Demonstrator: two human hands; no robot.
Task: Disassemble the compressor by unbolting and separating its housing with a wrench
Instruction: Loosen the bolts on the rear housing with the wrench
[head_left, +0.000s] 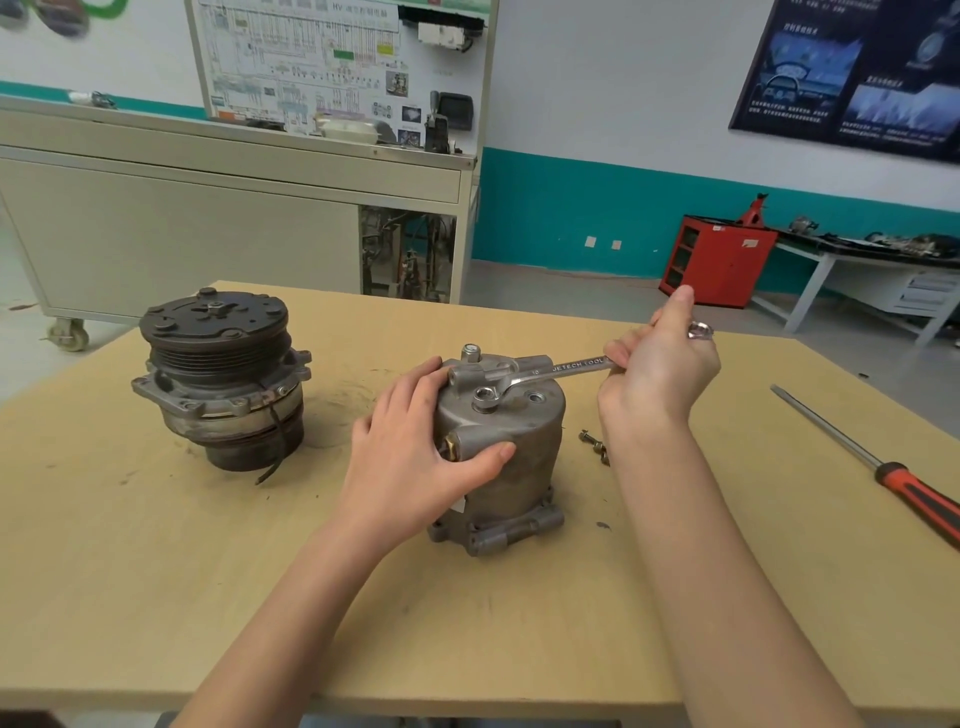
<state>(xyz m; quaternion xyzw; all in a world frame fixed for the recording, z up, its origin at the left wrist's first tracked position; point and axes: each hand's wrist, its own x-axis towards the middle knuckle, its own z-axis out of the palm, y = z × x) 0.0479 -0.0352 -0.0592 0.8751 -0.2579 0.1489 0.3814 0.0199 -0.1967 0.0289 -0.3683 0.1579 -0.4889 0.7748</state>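
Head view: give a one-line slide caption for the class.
Left hand steadies the compressor housing on the table while the right hand holds a wrench set on its top.

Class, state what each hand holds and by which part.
Right hand grips the silver ring wrench by its handle end; left hand clasps the grey metal compressor housing round its upper side.

A silver wrench (566, 368) near the middle of the table has "10" and "JETECH TOOL" stamped along its shaft. At the far left, a white diagram board (311, 52) is headed "HV"; the rest is too blurred to read. The print on a dark poster (857, 78) at far right is illegible.
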